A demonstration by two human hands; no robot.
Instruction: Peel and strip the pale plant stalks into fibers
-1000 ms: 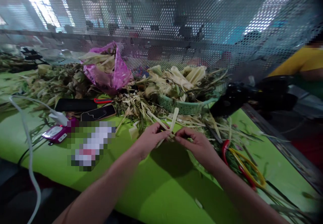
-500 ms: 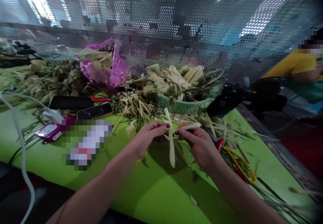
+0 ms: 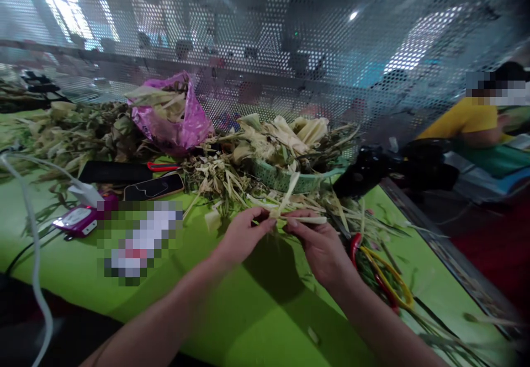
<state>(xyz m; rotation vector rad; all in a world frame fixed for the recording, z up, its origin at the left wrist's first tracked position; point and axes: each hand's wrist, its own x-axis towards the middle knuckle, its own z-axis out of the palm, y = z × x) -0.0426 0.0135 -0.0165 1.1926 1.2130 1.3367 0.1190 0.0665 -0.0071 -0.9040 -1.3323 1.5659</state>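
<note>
Both my hands meet above the green table (image 3: 256,312), pinching pale leaf strips (image 3: 290,204) between them. My left hand (image 3: 244,234) has its fingers closed on the strips' left end. Facing it, my right hand (image 3: 318,245) has thumb and fingers pressed on a strip that sticks out to the right. One strip points up and away from the joint. A pile of cut leaves (image 3: 219,176) lies just beyond my hands.
A green basket (image 3: 285,176) heaped with husks stands behind the pile, a pink bag (image 3: 182,118) to its left. Phones (image 3: 153,186), a charger cable (image 3: 28,212) and red-and-yellow scissors (image 3: 381,267) lie on the table. A person in yellow (image 3: 467,118) sits at the right.
The strip that hung down below my hands half a second ago now points upward. My hands have stayed close together at the same spot.
</note>
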